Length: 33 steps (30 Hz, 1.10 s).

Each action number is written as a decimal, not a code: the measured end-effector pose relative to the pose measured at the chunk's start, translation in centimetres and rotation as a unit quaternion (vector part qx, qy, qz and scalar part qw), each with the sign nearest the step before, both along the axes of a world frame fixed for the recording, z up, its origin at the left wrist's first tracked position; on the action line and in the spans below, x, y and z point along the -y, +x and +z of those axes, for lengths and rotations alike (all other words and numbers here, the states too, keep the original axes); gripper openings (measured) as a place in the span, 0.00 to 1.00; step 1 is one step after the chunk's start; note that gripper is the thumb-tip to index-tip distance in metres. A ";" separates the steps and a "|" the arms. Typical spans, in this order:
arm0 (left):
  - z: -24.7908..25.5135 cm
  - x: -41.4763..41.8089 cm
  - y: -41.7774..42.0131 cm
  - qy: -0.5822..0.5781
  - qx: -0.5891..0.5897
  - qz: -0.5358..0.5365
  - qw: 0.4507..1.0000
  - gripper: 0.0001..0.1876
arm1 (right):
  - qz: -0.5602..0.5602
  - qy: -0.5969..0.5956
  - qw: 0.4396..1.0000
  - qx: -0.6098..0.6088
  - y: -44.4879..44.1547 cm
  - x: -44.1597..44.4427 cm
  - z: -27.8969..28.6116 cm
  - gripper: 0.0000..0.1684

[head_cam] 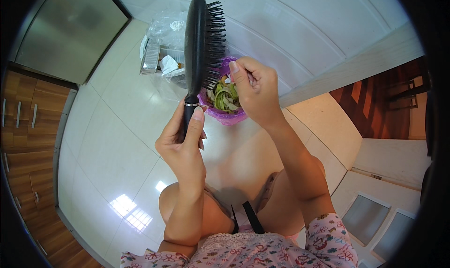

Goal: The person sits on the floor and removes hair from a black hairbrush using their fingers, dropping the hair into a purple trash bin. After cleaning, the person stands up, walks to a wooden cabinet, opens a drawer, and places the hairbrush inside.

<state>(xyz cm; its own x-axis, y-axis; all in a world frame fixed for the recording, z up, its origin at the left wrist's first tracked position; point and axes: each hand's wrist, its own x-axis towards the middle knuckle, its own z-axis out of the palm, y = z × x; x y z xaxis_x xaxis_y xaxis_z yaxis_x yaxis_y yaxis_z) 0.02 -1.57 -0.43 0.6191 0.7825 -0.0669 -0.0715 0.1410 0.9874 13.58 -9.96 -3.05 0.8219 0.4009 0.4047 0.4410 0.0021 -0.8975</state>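
My left hand [184, 141] grips the handle of a black paddle hairbrush [197, 39], held upright with its bristles [216, 39] facing right. A silver ring circles the neck of the handle. Just right of the lower bristles is my right hand [258, 90], its fingers curled and thumb against the forefinger. Nothing shows in that pinch; a fine strand would be too small to see. Behind both hands, on the floor, stands a bin lined with a purple plastic bag [226, 118]. Green and pale peelings [226, 95] fill it, partly hidden by my right hand.
Left of the bin lies clear plastic [163, 25] with a foil container [151, 59] and crumpled white paper [168, 64]. Wood-front cabinets [24, 113] line the left side. A white panelled wall [281, 32] rises behind. A doorway to a dark reddish wood floor [365, 99] opens at right.
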 end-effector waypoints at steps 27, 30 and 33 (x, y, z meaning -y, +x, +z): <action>0.9 -2.1 -1.1 -0.004 0.099 0.083 0.992 0.13 | -0.125 -0.145 0.981 0.034 3.9 0.9 -6.6 0.14; 0.9 -2.0 -1.1 -0.047 0.108 0.048 0.992 0.15 | -0.134 -0.186 0.972 0.057 4.1 0.5 -8.4 0.12; 0.8 -1.7 -1.0 -0.079 0.108 0.018 0.991 0.15 | -0.146 -0.219 0.958 0.118 4.0 0.2 -10.0 0.10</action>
<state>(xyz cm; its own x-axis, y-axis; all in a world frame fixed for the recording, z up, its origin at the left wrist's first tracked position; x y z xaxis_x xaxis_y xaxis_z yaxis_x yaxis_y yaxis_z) -0.99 0.16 0.36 0.6042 0.7945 -0.0602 -0.2861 0.2869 0.9142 17.53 -10.11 -13.01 0.8315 0.3411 0.4385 0.5556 -0.5054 -0.6602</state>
